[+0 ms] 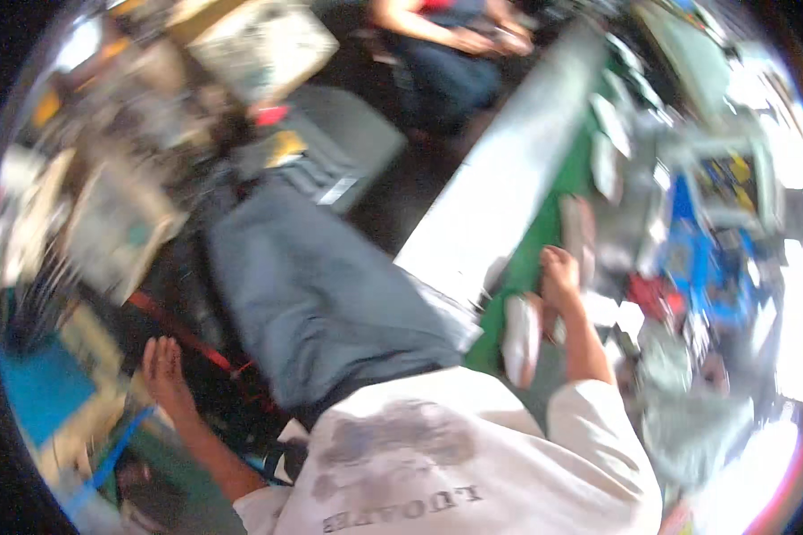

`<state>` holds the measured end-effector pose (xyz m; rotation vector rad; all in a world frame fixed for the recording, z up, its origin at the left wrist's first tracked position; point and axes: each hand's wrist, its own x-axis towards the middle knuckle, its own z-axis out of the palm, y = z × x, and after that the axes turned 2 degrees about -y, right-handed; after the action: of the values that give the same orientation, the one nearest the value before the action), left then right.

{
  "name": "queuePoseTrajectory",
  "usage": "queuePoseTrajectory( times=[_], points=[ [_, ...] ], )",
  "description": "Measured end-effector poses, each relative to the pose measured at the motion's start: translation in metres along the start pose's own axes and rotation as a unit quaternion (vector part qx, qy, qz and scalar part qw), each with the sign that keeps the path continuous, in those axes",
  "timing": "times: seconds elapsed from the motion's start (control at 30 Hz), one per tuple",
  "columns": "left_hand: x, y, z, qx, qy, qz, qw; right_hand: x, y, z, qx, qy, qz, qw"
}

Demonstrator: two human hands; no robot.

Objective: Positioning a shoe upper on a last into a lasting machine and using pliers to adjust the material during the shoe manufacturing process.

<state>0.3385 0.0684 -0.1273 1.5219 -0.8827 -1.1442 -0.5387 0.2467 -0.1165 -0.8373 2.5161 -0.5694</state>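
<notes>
The right hand (559, 283) is the nearer one to a pair of long, narrow shoe-like pieces. The white-edged, brownish shoe-like piece (522, 341) lies just left of that hand and a little nearer the body, and the reddish-brown shoe-like piece (579, 230) lies just ahead and slightly right of the fingers. Both long axes run roughly away from the body, nearly in line with the forearm. Blur hides whether the right hand touches or grips either piece, so I cannot tell its state.

The left hand (162, 373) is far off across the grey trousers (321, 294), its fingers extended and nothing visible in it; a pale, flat, squarish panel (120, 227) lies ahead of it.

Well to the right of the right hand sits a blue plastic crate (682, 245) with dark things in it, too smeared to name. Ahead of the crate, farther from the hand, a pale-rimmed rectangular bin (770, 192) holds yellow and dark pieces (732, 183). Ahead and right of the left hand, a grey box-shaped container (366, 134) has a small yellow piece (285, 147) at its near left side.
</notes>
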Motion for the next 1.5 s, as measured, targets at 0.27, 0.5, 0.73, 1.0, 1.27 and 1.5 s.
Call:
queuePoseTrajectory(
  times=[0.27,0.5,0.73,1.0,1.27,1.5],
  points=[
    [0.005,0.063,0.336,-0.117,-0.249,-0.14,0.951,-0.24,0.225,-0.015,0.055,-0.016,0.122,0.991],
    [-0.054,0.097,0.424,0.001,-0.391,-0.061,0.918,-0.205,0.125,0.018,0.068,-0.019,0.215,0.974],
    [-0.163,0.049,0.502,0.043,-0.642,-0.109,0.758,-0.135,-0.073,0.025,0.543,-0.099,0.048,0.832],
    [-0.128,0.108,0.46,-0.055,-0.406,0.043,0.911,-0.082,-0.264,0.075,0.532,-0.244,-0.052,0.809],
    [-0.154,0.06,0.365,-0.26,-0.312,-0.113,0.907,-0.095,-0.277,0.078,0.264,-0.413,-0.182,0.852],
    [-0.168,0.044,0.318,-0.285,-0.367,-0.157,0.872,-0.102,-0.283,0.052,0.124,-0.568,-0.243,0.776]
  ],
)
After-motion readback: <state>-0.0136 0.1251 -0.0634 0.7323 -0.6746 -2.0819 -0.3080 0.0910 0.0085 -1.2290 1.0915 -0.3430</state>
